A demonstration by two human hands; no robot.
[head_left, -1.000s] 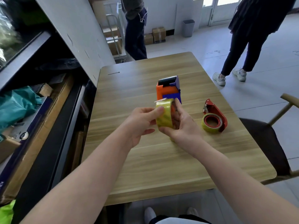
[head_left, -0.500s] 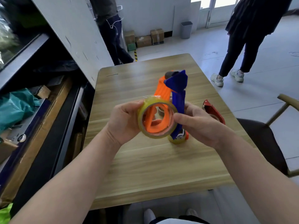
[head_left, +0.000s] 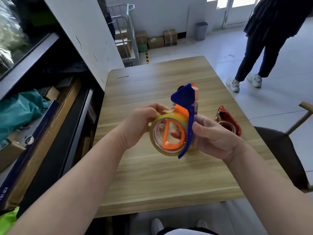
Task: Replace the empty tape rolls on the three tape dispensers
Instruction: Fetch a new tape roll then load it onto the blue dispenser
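Note:
I hold an orange and blue tape dispenser [head_left: 187, 106] upright above the wooden table [head_left: 169, 175]. A yellowish clear tape roll [head_left: 156, 146] sits around the dispenser's orange hub. My left hand [head_left: 140, 122] grips the roll's top left edge, thumb and fingers curled on it. My right hand [head_left: 215, 136] grips the dispenser's blue side plate, thumb pressed on its edge. A red tape dispenser [head_left: 228, 120] with a tape roll in it lies on the table to the right, partly hidden behind my right hand.
A dark shelf unit [head_left: 42, 107] with boxes and a teal bag stands to the left. A chair [head_left: 288, 145] sits at the table's right edge. A person in dark clothes [head_left: 264, 48] stands on the floor beyond. Cardboard boxes [head_left: 155, 39] line the far wall.
The tape roll, first held loose before the standing dispenser, now sits on the lifted dispenser's hub. The dispenser has turned slightly and my left hand has shifted to the roll's top.

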